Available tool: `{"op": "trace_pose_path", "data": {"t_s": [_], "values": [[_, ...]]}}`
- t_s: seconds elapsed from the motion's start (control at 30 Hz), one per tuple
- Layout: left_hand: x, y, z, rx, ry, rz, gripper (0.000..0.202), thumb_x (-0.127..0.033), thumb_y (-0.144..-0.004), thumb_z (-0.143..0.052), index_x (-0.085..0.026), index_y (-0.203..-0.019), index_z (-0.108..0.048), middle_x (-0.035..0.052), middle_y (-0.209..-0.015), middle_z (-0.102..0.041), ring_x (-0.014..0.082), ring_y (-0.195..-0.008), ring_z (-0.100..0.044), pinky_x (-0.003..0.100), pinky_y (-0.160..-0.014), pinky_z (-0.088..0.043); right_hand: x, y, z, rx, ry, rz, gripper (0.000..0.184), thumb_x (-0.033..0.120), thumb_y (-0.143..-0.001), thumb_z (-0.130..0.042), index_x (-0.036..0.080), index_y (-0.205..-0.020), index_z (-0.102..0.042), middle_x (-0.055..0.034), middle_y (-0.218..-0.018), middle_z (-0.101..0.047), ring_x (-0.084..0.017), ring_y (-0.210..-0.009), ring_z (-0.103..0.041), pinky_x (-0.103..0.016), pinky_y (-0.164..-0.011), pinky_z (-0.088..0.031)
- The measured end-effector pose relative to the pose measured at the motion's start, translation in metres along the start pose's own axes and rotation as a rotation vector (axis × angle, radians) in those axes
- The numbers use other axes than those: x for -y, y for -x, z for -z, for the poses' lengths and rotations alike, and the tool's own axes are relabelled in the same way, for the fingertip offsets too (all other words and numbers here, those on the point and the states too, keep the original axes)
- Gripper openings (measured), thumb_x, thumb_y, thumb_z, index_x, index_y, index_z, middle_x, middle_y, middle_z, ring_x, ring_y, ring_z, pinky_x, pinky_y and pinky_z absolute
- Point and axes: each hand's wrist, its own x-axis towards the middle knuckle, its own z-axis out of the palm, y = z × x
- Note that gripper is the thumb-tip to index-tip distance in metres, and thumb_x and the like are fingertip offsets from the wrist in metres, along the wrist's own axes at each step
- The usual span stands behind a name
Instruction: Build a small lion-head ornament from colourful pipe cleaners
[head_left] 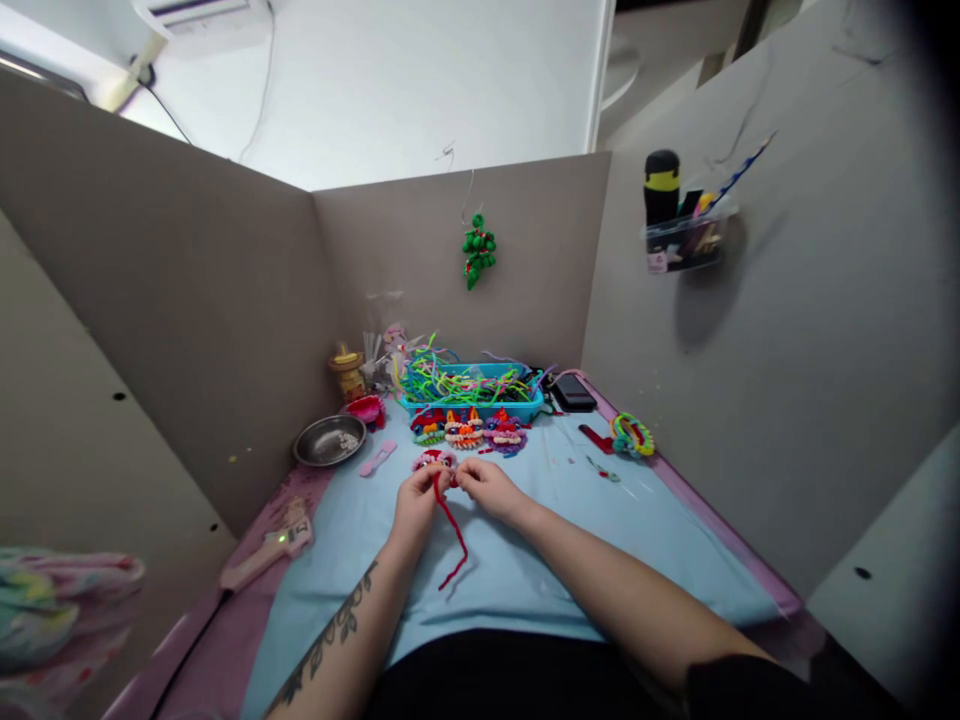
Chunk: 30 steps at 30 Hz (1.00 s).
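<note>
Over the blue cloth, my left hand (416, 498) is closed in a pinch on a red pipe cleaner (454, 522), whose loose end hangs down in a bend. My right hand (489, 486) meets it from the right, fingertips pinched on the same red piece close to my left fingers. Just behind my fingers shows a small red and pink fuzzy figure (431, 457); whether it is held or lying on the cloth I cannot tell. Beyond it several colourful fuzzy figures (465, 430) sit in a row against a blue basket (480, 408) of pipe cleaners.
Left of my hands are a metal bowl (328, 441) with small white pieces, a pink strip (377, 458) and a corded glue gun (270, 552). A phone (574, 392) and green-yellow rings (632, 435) lie at right. Grey partitions (525, 240) enclose the table.
</note>
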Motion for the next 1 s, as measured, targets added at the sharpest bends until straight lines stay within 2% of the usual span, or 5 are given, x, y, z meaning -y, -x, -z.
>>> {"op": "trace_pose_path", "data": {"t_s": [0.23,0.4,0.7,0.8,1.0], "values": [[0.003,-0.001,0.002,-0.07,0.078,0.058,0.031,-0.042,-0.064,-0.07,-0.014,-0.079,-0.07,0.0046,-0.071,-0.067,0.0164,-0.064,-0.058,0.027,-0.058,-0.045,-0.003,-0.001,0.0,-0.024,0.014,-0.078,0.022,0.033,-0.08,-0.048,0.018,-0.063,-0.046,0.0055,-0.051,-0.043,-0.01,-0.048,-0.039,-0.021,-0.047,-0.029],[0.006,0.0,0.004,-0.084,0.114,0.064,0.032,-0.042,-0.063,-0.071,-0.014,-0.08,-0.071,0.0038,-0.067,-0.066,0.015,-0.062,-0.057,0.026,-0.058,-0.045,-0.001,-0.001,-0.002,-0.031,0.182,0.031,0.018,0.026,-0.08,-0.047,0.018,-0.064,-0.048,0.0027,-0.06,-0.049,-0.012,-0.06,-0.044,-0.023,-0.056,-0.032],[0.007,-0.001,0.0,-0.014,0.074,0.15,0.034,-0.042,-0.065,-0.069,-0.013,-0.083,-0.068,0.0032,-0.069,-0.065,0.0127,-0.058,-0.057,0.022,-0.053,-0.043,-0.003,-0.002,-0.002,-0.094,0.154,0.022,0.016,0.024,-0.079,-0.046,0.018,-0.064,-0.05,0.0025,-0.061,-0.049,-0.013,-0.062,-0.044,-0.023,-0.057,-0.032],[0.002,0.001,-0.002,-0.01,-0.115,0.061,0.026,-0.04,-0.067,-0.067,-0.014,-0.068,-0.067,0.0009,-0.057,-0.061,0.0127,-0.053,-0.055,0.023,-0.052,-0.042,-0.005,-0.003,-0.001,-0.136,0.059,-0.034,0.021,0.03,-0.079,-0.047,0.018,-0.062,-0.047,0.0041,-0.055,-0.045,-0.011,-0.055,-0.04,-0.022,-0.052,-0.03],[-0.007,0.009,-0.004,-0.107,-0.316,-0.291,0.015,-0.031,-0.073,-0.063,-0.019,-0.08,-0.07,0.0063,-0.084,-0.067,0.0189,-0.078,-0.06,0.029,-0.068,-0.047,0.0,-0.001,-0.007,-0.1,-0.168,-0.134,0.028,0.042,-0.076,-0.051,0.019,-0.062,-0.044,0.0066,-0.047,-0.04,-0.008,-0.043,-0.033,-0.021,-0.044,-0.025]]}}
